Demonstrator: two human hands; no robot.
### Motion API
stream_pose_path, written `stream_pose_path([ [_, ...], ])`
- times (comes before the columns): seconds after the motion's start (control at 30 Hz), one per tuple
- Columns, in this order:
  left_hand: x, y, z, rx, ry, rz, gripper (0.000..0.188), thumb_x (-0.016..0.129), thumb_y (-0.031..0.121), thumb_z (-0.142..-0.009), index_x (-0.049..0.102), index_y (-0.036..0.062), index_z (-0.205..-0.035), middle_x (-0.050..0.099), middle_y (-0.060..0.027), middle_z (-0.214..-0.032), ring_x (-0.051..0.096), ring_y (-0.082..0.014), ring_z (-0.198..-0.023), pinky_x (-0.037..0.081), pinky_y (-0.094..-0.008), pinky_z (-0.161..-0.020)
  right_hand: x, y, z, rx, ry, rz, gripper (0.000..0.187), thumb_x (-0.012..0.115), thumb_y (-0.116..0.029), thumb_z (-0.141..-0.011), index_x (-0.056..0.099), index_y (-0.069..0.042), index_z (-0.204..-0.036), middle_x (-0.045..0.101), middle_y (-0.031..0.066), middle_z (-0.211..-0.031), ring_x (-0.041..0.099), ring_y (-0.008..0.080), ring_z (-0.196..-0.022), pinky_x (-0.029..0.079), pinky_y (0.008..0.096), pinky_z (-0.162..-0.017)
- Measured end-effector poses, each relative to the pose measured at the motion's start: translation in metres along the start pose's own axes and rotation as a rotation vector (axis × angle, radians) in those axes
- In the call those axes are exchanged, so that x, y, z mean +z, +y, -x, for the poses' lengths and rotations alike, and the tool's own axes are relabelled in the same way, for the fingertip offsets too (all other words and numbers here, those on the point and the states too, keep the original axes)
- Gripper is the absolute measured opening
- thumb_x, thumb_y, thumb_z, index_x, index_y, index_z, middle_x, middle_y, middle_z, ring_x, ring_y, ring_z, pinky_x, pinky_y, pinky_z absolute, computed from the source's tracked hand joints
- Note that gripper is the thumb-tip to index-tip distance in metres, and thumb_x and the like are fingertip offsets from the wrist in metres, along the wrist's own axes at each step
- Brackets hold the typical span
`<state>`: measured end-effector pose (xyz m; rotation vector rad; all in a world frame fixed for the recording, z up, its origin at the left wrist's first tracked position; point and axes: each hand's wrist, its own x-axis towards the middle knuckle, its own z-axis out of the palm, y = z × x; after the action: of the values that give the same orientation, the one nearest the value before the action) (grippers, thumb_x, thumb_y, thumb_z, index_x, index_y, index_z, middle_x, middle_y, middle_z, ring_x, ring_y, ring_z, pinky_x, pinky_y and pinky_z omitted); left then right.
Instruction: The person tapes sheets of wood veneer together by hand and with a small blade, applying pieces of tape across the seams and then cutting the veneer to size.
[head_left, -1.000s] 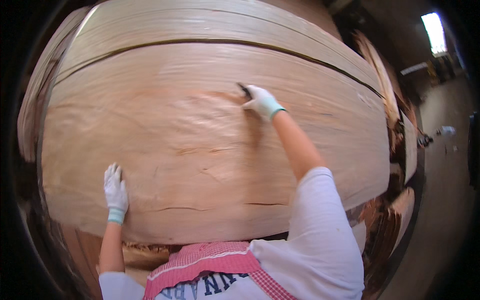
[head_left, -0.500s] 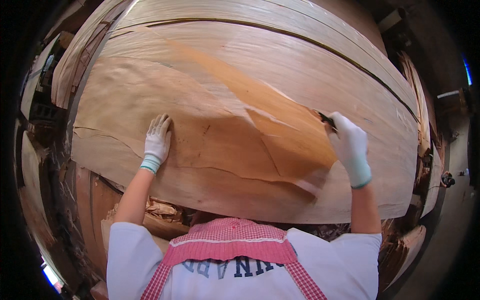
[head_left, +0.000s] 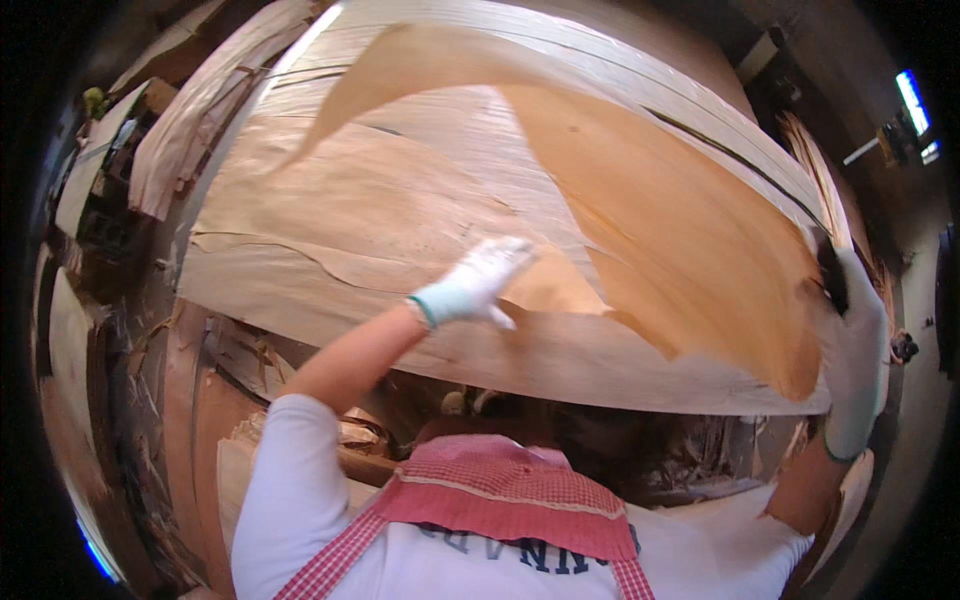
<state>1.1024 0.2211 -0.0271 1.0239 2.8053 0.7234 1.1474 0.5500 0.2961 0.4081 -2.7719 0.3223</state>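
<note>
Beyond a red checked apron, the left hand, gloved in white, is held open with fingers extended over a pale stack of thin wood sheets; whether the surface is touched cannot be told. The gloved right hand is blurred at the right end of a loose orange-brown sheet; a dark shape is seen beside its fingers, but how far they are closed, and on what, cannot be told. The loose sheet is bowed across the stack, and a dark seam is partly covered by it. Farther off, a bright window is seen.
</note>
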Motion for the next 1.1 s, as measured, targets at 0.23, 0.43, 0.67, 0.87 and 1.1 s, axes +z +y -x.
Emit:
stream_pose_path([
  [0.23, 0.069, 0.063, -0.016, 0.153, 0.338, -0.16, 0.027, 0.061, 0.018, -0.077, 0.06, 0.0093, -0.102, 0.063, -0.0087, -0.101, 0.058, -0.0274, -0.105, 0.043, -0.0404, -0.099, -0.038, 0.04, 0.03, 0.143, 0.054, -0.008, 0.044, 0.059, -0.002, -0.088, 0.052, -0.002, -0.132, 0.057, 0.0048, -0.099, 0.053, 0.0114, -0.09, 0.046, 0.0261, -0.082],
  [0.43, 0.027, 0.112, 0.068, -0.078, 0.201, -0.054, 0.023, 0.06, 0.011, -0.076, 0.062, 0.0095, -0.098, 0.064, -0.01, -0.091, 0.062, -0.0297, -0.091, 0.051, -0.0404, -0.08, -0.034, 0.145, 0.039, 0.332, 0.18, -0.235, 0.038, 0.053, -0.013, -0.093, 0.053, -0.004, -0.13, 0.056, -0.0027, -0.078, 0.038, 0.0025, -0.05, 0.027, 0.0195, -0.042],
  [0.67, 0.027, 0.153, 0.25, -0.651, -0.28, -0.225, 0.018, 0.058, 0.019, -0.085, 0.063, 0.0114, -0.1, 0.066, -0.0115, -0.093, 0.065, -0.0327, -0.087, 0.052, -0.0451, -0.074, -0.01, 0.229, -0.003, 0.28, 0.135, -0.485, 0.024, 0.06, -0.016, -0.09, 0.061, -0.004, -0.111, 0.061, 0.0007, -0.088, 0.051, 0.0066, -0.067, 0.041, 0.0214, -0.058],
  [0.87, 0.0, 0.219, 0.273, -0.904, -0.52, 0.151, 0.058, 0.071, 0.028, -0.078, 0.054, 0.0036, -0.128, 0.058, -0.0209, -0.127, 0.053, -0.0346, -0.121, 0.042, -0.0424, -0.101, 0.045, 0.162, -0.066, -0.245, 0.241, -0.395, 0.021, 0.059, -0.009, -0.091, 0.057, -0.001, -0.109, 0.063, 0.0059, -0.085, 0.057, 0.0104, -0.079, 0.047, 0.0274, -0.071],
  [1.1, -0.088, 0.156, 0.059, -0.496, 0.807, -0.403, 0.084, 0.071, 0.025, -0.079, 0.027, 0.0028, -0.147, 0.029, -0.0186, -0.151, 0.027, -0.0354, -0.14, 0.023, -0.0478, -0.114, 0.078, 0.031, -0.116, -0.519, 0.186, -0.076, 0.015, 0.065, -0.015, -0.087, 0.055, -0.008, -0.094, 0.061, 0.0164, -0.074, 0.065, 0.0305, -0.066, 0.048, 0.0395, -0.055],
])
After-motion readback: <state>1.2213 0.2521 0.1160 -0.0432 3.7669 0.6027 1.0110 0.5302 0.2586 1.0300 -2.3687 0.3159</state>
